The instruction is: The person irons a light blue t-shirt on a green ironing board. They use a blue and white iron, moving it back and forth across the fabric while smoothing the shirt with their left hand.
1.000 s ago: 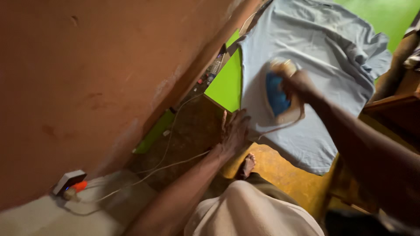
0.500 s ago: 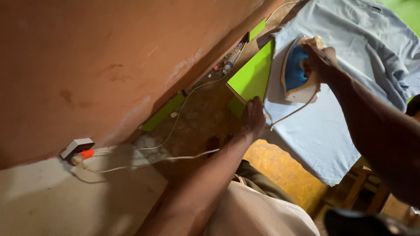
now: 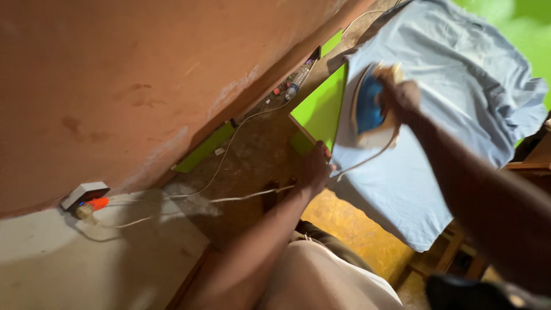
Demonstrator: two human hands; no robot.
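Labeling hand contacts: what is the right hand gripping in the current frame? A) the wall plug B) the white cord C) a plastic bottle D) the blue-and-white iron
D: the right hand is closed on the handle of the blue-and-white iron, which sits on the light blue shirt; the left hand holds the shirt's edge.

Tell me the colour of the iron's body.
Blue body with a cream base on the iron, gripped by the right hand; the head view shows it.
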